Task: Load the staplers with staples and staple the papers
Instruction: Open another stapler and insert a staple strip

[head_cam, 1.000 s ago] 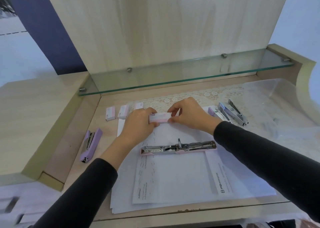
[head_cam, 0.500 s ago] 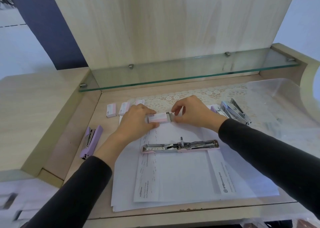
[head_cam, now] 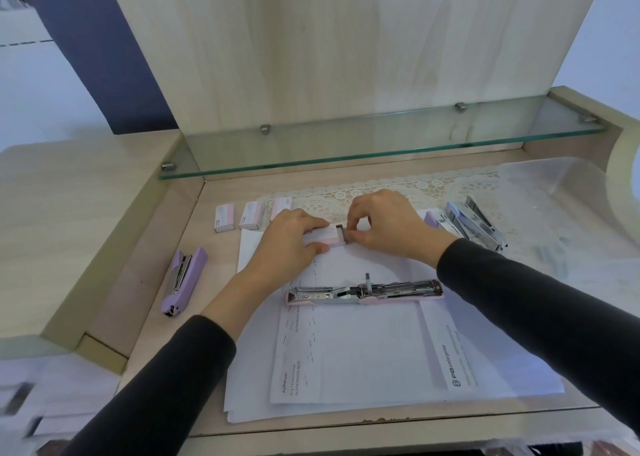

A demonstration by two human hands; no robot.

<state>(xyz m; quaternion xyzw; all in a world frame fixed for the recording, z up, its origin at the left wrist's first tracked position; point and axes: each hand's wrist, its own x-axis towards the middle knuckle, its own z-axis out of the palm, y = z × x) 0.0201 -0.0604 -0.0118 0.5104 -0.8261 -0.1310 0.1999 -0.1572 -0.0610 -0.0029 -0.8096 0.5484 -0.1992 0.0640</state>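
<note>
Head view: looks down on a desk (head_cam: 214, 254) with both hands at work.
Box: a small pink-and-white staple box (head_cam: 322, 239), long axis left-right, is held low over the far edge of the papers (head_cam: 363, 351), mid-desk.
Tray: a grey inner tray (head_cam: 341, 235) shows at the box's right end, pointing right.
Pink stapler: the pink stapler (head_cam: 363, 292) lies folded open on the papers, nearer than the box. Its long axis is left-right and its metal channel faces up.
Spare boxes: three spare boxes (head_cam: 251, 214) stand in a row at the far left, just beside the left hand.
Purple stapler: the purple stapler (head_cam: 183, 279) lies on bare desk left of the papers, long axis near-far.
Open staplers: the open staplers (head_cam: 474, 225) lie at the far right, on a lace mat (head_cam: 433, 187).
Shelf: a glass shelf (head_cam: 381, 147) runs across the back.
In the way: the fingers cover most of the box's top.
Left hand: the left hand (head_cam: 291, 237) comes in from the near left, knuckles up. Its fingers are curled over the box and its thumb is on the near side, gripping it.
Right hand: the right hand (head_cam: 384, 227) comes in from the right, wrist low and fingers bent. Its fingertips pinch the tray's end.
</note>
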